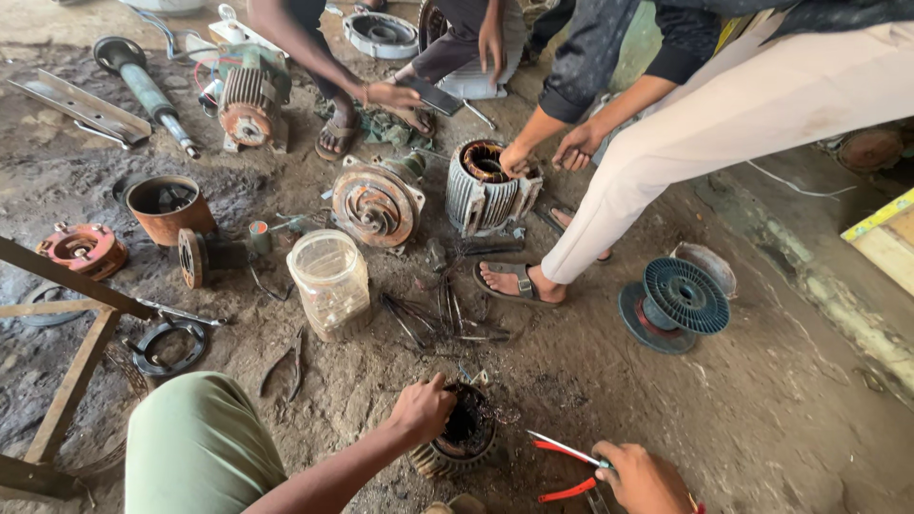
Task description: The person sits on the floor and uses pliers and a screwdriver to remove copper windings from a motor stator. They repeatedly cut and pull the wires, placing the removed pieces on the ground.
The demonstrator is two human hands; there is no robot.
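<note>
Closest to the camera, the right hand sits low at the bottom edge, fingers curled shut around the red handles of a pair of pliers whose thin tips point left toward a small motor stator. That stator lies on the dirt floor just left of the plier tips — near them, not touching. From the left, the bare forearm reaches in at a slant beside a green-clad knee, and the left hand rests on the stator's upper left rim, knuckles up, fingers bent and closed over the edge of its dark bore. Beyond it lie scattered dark metal strips and a clear plastic jar. Farther off, another person's hands work at a larger finned stator — well apart from the near one.
</note>
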